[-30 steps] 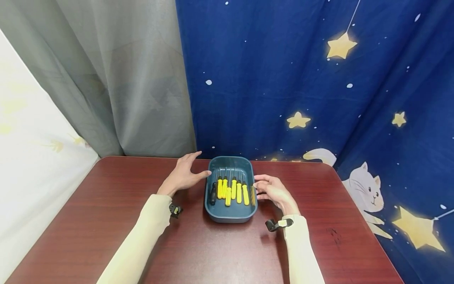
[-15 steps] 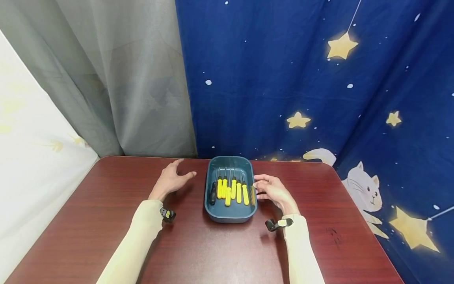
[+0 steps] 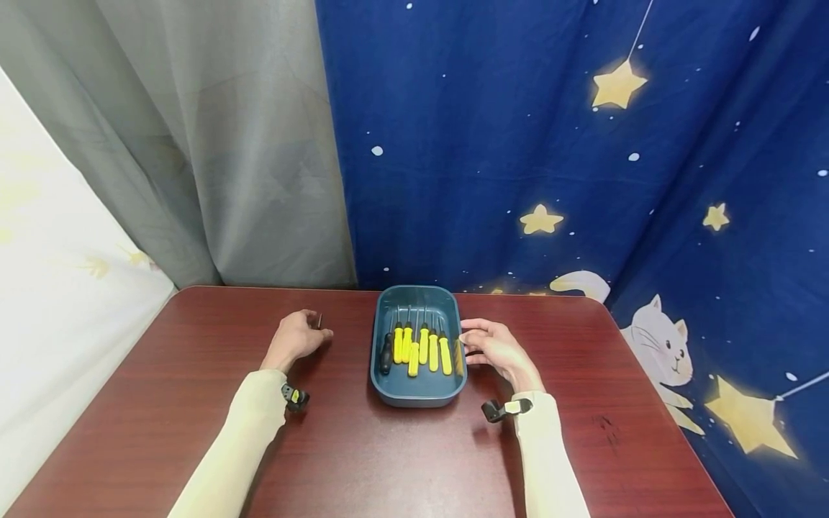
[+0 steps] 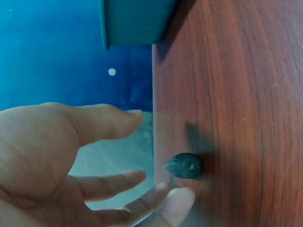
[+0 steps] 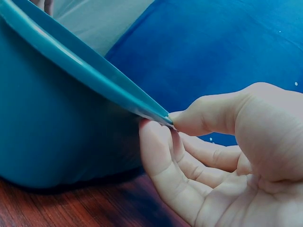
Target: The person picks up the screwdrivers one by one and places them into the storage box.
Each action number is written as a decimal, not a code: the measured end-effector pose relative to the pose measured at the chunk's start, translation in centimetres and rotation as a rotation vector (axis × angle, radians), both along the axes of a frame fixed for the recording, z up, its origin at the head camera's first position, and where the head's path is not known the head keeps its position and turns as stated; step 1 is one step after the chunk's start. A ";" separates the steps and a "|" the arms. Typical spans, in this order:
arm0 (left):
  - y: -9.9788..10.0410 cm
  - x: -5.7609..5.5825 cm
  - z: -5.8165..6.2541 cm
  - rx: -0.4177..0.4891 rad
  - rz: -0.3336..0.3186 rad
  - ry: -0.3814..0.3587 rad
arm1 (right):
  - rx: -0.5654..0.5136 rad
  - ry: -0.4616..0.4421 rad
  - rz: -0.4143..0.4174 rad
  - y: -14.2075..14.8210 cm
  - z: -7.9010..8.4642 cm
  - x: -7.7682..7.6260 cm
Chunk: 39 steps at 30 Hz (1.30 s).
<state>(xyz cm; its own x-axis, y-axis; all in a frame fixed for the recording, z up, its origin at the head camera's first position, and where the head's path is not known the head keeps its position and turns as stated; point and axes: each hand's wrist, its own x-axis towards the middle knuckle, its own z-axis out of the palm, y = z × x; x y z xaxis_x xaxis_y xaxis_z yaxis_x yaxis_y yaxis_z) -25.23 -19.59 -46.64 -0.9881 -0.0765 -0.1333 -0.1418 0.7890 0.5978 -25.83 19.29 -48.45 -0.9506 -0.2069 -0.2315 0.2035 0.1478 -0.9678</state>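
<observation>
My left hand (image 3: 296, 339) is over the table left of the box, its fingers bent loosely with a gap to the thumb. Close to its fingertips in the left wrist view is a small dark object with a ribbed, rounded end (image 4: 185, 165); its full shape is hidden, and only a thin dark bit shows by the hand in the head view. My right hand (image 3: 497, 350) pinches the right rim of a blue-green box (image 3: 417, 394) between thumb and fingers. Inside the box lie several yellow-handled screwdrivers (image 3: 445, 356) and one black-handled screwdriver (image 3: 386, 354).
The reddish-brown wooden table (image 3: 401, 467) has its far edge just behind the box. A grey curtain (image 3: 272, 180) and a blue star-printed curtain (image 3: 453, 180) hang behind it. White cloth (image 3: 58, 288) hangs on the left.
My left hand has moved left, away from the box's left side, and lowered toward the table, its fingers now more bent. The right hand stays at the box rim.
</observation>
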 end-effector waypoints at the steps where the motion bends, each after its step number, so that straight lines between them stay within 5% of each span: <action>1: -0.1 0.0 -0.1 -0.005 0.010 -0.003 | -0.001 0.000 0.001 0.0 0.0 0.0; 8: -0.3 -0.1 -0.6 -0.011 0.063 -0.043 | -0.011 0.010 0.009 0.0 0.0 0.1; 14: -0.4 -0.2 -1.0 -0.023 0.051 -0.023 | 0.001 0.017 0.008 -0.1 -0.1 0.2; 21: -0.9 -0.6 -1.0 0.065 0.064 -0.054 | -0.009 0.017 0.008 0.0 -0.2 0.1; 39: -0.8 -1.2 -0.9 0.022 0.058 -0.036 | 0.008 0.018 0.009 0.1 -0.6 -0.1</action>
<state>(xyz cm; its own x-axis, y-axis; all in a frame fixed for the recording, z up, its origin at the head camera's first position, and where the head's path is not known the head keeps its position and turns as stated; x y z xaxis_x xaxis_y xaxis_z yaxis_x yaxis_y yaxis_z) -26.41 -20.34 -47.55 -0.9766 -0.1307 -0.1707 -0.2088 0.7658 0.6083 -25.94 19.38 -49.03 -0.9529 -0.2133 -0.2156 0.1843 0.1576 -0.9702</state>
